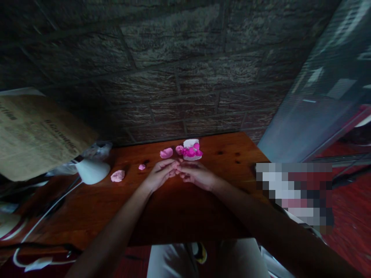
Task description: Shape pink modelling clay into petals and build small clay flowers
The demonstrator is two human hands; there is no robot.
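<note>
My left hand (160, 173) and my right hand (197, 175) meet over the middle of the wooden table. The fingertips of both pinch a small piece of pink modelling clay (176, 165), mostly hidden by the fingers. Just beyond them lie a flattened pink clay piece (166, 153), a small pink lump (179, 149) and a white piece (191, 143) with bright magenta balls (191, 151) on it. Left of my hands are a tiny pink lump (142, 166) and a larger crumpled pink lump (118, 176).
A lamp with a white base (92, 172) and a brown printed shade (37, 133) stands at the left, its white cable (48, 212) running down the table (101, 216). A dark brick wall (174, 73) rises behind. At right are a translucent panel (301, 96) and a blurred-out patch.
</note>
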